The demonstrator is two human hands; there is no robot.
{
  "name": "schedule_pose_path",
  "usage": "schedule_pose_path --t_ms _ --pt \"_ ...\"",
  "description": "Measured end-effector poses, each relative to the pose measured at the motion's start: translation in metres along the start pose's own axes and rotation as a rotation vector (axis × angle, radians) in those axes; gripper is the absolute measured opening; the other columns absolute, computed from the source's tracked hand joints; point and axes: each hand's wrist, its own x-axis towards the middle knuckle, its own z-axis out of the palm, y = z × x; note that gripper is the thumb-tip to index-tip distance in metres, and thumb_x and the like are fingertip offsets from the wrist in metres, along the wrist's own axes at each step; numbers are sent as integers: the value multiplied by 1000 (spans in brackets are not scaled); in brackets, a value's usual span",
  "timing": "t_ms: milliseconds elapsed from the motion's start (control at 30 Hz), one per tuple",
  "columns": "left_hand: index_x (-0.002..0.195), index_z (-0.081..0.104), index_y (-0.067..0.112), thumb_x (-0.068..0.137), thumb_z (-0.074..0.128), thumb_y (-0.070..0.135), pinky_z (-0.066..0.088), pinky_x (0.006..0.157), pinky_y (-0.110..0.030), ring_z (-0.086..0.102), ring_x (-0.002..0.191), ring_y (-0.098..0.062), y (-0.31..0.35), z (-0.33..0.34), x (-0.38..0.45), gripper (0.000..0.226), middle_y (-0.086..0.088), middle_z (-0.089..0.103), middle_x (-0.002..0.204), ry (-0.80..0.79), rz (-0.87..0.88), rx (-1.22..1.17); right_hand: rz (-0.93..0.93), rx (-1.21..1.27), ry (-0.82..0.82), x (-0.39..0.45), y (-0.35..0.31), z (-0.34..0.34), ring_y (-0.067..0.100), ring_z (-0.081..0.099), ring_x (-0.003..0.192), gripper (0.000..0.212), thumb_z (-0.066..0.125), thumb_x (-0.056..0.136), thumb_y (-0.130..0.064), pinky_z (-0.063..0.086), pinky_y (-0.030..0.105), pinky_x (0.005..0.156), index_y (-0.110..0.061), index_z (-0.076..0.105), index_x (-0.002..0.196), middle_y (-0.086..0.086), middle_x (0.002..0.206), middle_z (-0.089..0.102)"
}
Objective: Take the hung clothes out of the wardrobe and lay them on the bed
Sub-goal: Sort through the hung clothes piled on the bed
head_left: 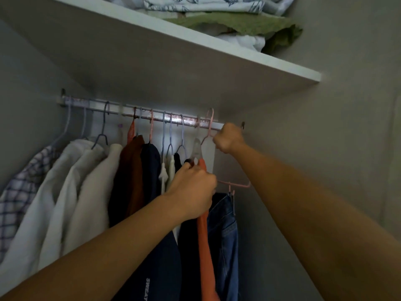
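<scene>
Presently left hand (193, 187) grips orange garment (205, 246) centre frame; right hand (229, 137) grasps pink hanger (209, 127) neck; advise lifting hook clear of rail (108, 110) before withdrawing.

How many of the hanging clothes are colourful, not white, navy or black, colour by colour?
Checked shirt: 1
Rust-brown garment: 1
Orange garment: 1
Blue jeans: 1
Total: 4

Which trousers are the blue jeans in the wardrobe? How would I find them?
Follow the rail under the shelf to its right end. The blue jeans hang last there, clipped to a pink hanger, right of the orange garment. They are the only denim piece.
</scene>
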Motion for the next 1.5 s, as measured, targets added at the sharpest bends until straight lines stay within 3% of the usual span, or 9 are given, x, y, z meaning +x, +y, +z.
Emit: schedule_pose_path --t_ms 67,200,333,633,733,833,1000,1333,1500 --pt "77 64 21 90 52 21 24 76 -30 56 82 -18 -1 1 -1 18 3 64 83 14 -20 -12 -9 12 -20 1 3 8 26 56 63 11 55 82 -1 42 24 48 3 65 79 13 68 57" --pt "75 57 20 92 51 22 32 79 -32 55 82 -18 0 -2 -2 18 1 63 85 -3 -53 -49 20 77 -38 -4 10 24 26 63 67 12 58 84 -3 55 34 60 4 66 81 17 76 65" --pt "76 59 21 91 53 20 35 82 -34 56 81 -18 2 -5 -5 16 2 62 82 -31 -66 -63 67 109 -122 -12 20 30 16 61 50 16 60 91 -6 50 24 47 6 69 85 13 68 66" --pt "72 57 21 91 54 20 39 73 -34 56 79 -20 5 -26 -27 19 1 60 79 -131 -77 -172 87 142 -144 -66 19 -1 24 67 63 35 55 98 -26 57 33 64 5 68 87 18 80 70" --pt "83 67 19 94 51 23 45 77 -37 59 83 -24 10 -41 -42 20 -2 63 83 -130 -61 -218 105 84 -129 -107 17 -19 27 68 65 39 54 96 -29 57 34 70 5 71 83 17 75 71" --pt "96 71 18 95 49 23 46 79 -37 59 92 -29 19 -58 -63 23 -7 66 96 -107 -39 -264 152 11 -131 -160 14 -37 22 62 53 42 54 97 -34 54 30 61 -3 68 72 12 64 66" --pt "117 67 23 95 55 30 49 84 -37 60 104 -29 38 -73 -103 26 -6 66 109 -131 -14 -470 288 25 -190 -258 9 -59 33 71 76 49 54 96 -37 59 44 77 7 72 84 22 82 73" --pt "120 64 31 90 60 44 49 93 -37 61 107 -24 156 -103 -170 33 -2 67 113 -440 274 -700 441 -186 -411 -475 4 -137 18 66 85 30 60 94 -35 54 32 79 -8 73 100 4 92 72" --pt "133 53 28 87 63 52 46 97 -36 56 116 -19 241 -141 -190 53 1 55 134 -680 432 -748 560 -342 -435 -571 11 -204 15 63 100 36 62 92 -43 53 34 91 -17 64 117 -3 113 66"
